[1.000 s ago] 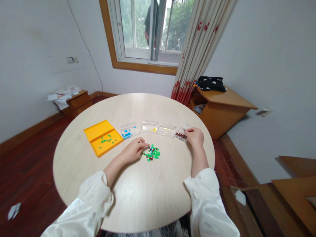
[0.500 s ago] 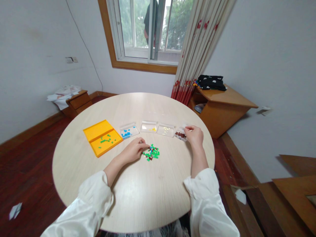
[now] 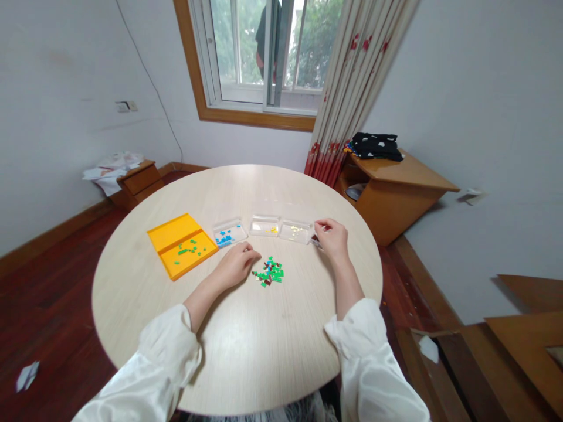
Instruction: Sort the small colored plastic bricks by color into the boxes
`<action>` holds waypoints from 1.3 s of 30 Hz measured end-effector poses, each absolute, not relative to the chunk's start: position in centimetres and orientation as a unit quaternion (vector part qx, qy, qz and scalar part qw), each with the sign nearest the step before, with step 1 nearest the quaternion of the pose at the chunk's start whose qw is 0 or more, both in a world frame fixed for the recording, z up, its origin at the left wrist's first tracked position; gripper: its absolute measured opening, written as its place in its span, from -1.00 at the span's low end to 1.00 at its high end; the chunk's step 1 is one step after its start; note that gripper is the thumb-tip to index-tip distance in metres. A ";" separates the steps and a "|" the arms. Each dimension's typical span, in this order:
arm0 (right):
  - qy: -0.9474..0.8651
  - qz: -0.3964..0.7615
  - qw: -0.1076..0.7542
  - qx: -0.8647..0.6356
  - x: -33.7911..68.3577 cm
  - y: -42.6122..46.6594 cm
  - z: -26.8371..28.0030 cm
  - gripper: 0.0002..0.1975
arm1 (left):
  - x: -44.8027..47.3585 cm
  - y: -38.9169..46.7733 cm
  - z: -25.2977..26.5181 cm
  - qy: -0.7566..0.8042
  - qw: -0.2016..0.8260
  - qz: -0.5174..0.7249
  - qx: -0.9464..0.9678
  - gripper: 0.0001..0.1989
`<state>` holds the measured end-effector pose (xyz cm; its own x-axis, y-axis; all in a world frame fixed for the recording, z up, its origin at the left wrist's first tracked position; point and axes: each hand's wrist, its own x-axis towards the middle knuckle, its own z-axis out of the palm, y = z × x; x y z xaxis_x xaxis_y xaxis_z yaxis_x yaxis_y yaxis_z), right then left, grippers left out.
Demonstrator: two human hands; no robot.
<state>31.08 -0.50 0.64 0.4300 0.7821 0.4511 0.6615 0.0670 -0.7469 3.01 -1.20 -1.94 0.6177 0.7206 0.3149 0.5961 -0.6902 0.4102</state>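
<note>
Hands, two, bare. We enter first the right hand [image 3: 333, 239]: thumb and fingertips drawn together, partly hiding a clear tray of brown pieces [image 3: 314, 238]; whether a piece sits between the fingertips, we cannot tell. Next we enter the left hand [image 3: 236, 265]: fingers curled, tips close together, low over the tabletop just beside the mixed pile [image 3: 271, 273]; here too we cannot tell whether anything is held.

Mixed pile: small building pieces, mostly green, with some brown, blue and pale ones, lying loose between the hands.

Trays, clear, in a shallow arc beyond the pile. Leftward from the brown ones, we count cream pieces [image 3: 299, 231], yellow pieces [image 3: 271, 230] and blue pieces [image 3: 224, 237], one colour to each tray.

Case, orange: an orange case [image 3: 171, 233], lying open at the left end of the arc, green pieces [image 3: 183, 251] in its nearer half.

Support: one round pale table [image 3: 264, 351].

Surroundings: a window [image 3: 237, 47]; a cream curtain [image 3: 352, 76] with red motifs; a wooden cabinet [image 3: 391, 202] bearing black cloth [image 3: 376, 146] with white marks; at left, papers [image 3: 112, 167], their markings too small for us to read.
</note>
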 end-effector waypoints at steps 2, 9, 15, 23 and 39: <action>-0.579 0.078 0.489 -0.647 29.7 -0.3 0.5 -0.82 | 2.8 -1.0 -2.0 0.394 0.122 0.232 0.881 -0.74; -0.722 0.138 0.408 -0.541 24.6 -0.9 -0.4 -0.86 | 2.6 -0.5 -1.9 0.433 0.136 0.237 0.859 -0.84; -0.763 0.165 0.383 -0.494 22.0 -1.3 -1.1 -0.89 | 2.7 -0.4 -2.3 0.437 0.134 0.237 0.857 -0.84; -0.772 0.173 0.405 -0.459 21.3 -1.6 -1.2 -0.93 | 3.5 -0.4 -1.5 0.482 0.281 0.329 0.762 -0.89; -0.780 0.190 0.431 -0.412 20.6 -2.3 -0.5 -0.92 | 3.7 -0.9 -0.4 0.450 0.503 0.354 0.647 -0.71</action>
<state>20.57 -2.34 -0.50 -0.2878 0.8069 0.5158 0.4793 0.5877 -0.6518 3.65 -0.91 -0.37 0.3438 0.9390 0.0048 0.2258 -0.0876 0.9702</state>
